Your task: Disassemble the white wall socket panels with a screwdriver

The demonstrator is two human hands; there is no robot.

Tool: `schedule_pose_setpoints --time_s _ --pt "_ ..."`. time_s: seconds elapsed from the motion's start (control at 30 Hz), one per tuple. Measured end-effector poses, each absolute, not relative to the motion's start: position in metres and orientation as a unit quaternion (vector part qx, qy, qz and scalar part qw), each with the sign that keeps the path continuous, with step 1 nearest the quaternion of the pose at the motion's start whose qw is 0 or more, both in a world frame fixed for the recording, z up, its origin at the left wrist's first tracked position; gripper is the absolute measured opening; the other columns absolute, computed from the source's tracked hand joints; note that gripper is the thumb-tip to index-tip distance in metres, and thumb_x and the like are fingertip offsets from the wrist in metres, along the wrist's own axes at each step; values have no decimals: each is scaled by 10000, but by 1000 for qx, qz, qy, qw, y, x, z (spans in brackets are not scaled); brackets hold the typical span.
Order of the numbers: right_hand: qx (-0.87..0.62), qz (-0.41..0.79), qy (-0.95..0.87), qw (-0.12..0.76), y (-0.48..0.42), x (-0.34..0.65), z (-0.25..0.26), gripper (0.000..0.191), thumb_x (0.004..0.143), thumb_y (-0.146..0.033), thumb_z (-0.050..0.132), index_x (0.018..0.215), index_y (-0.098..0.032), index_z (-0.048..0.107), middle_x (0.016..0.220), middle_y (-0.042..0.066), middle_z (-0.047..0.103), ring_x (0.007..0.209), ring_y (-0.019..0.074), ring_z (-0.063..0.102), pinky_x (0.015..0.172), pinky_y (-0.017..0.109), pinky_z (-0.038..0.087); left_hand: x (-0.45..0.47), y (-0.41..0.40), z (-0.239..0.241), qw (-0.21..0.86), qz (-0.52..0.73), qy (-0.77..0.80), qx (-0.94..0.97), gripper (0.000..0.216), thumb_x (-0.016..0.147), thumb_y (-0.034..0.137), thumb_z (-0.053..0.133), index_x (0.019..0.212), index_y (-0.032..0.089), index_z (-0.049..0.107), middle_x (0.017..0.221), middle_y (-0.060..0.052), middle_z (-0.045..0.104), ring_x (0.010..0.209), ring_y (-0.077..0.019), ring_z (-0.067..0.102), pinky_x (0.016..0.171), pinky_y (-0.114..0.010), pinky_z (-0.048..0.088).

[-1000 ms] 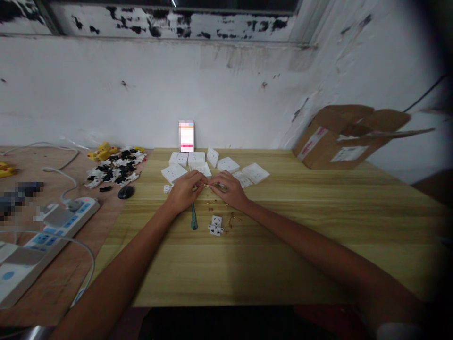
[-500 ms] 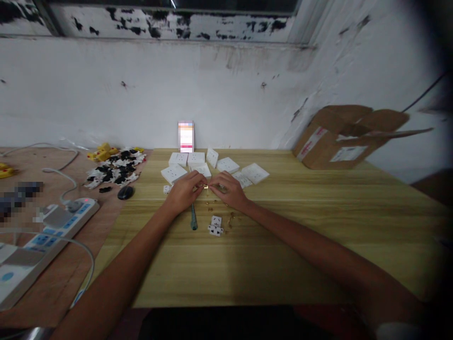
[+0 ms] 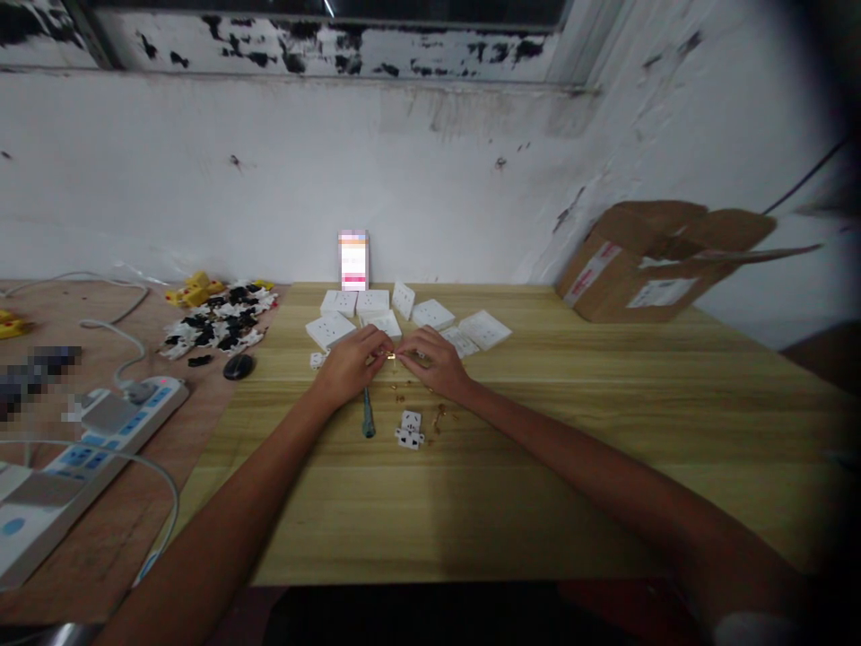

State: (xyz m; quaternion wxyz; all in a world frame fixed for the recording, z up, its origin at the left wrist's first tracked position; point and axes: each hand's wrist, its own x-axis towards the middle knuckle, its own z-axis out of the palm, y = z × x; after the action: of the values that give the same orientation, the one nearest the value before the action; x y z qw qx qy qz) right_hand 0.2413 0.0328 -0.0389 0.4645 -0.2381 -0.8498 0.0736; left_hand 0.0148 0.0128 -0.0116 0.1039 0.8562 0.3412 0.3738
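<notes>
Fingertips of my left hand (image 3: 353, 362) and my right hand (image 3: 434, 361) meet over the wooden table, both closed in a pinch on a small brass piece (image 3: 391, 356). Its exact kind is too small to make out. Below the left hand lies a screwdriver (image 3: 368, 417) with a green handle. Nearer to me is a white socket insert (image 3: 410, 431) with dark slots. Several loose brass bits (image 3: 439, 417) are scattered beside it and under the hands. Another small white insert (image 3: 317, 360) sits just left of my left hand.
White socket panels (image 3: 434, 313) lie behind my hands, with a phone (image 3: 353, 260) propped against the wall. An open cardboard box (image 3: 639, 269) stands at the back right. Leftward are a black mouse (image 3: 239, 366), a pile of black and white parts (image 3: 219, 323) and a power strip (image 3: 100, 462).
</notes>
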Motion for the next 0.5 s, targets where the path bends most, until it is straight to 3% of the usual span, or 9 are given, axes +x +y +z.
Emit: schedule_pose_setpoints --time_s 0.5 --pt "-264 77 -846 457 33 241 -40 69 976 -214 660 1016 -256 699 936 33 702 928 224 623 853 405 497 13 14 -13 117 366 348 855 146 929 113 623 1031 214 651 1003 -26 657 843 -156 641 761 -291 514"
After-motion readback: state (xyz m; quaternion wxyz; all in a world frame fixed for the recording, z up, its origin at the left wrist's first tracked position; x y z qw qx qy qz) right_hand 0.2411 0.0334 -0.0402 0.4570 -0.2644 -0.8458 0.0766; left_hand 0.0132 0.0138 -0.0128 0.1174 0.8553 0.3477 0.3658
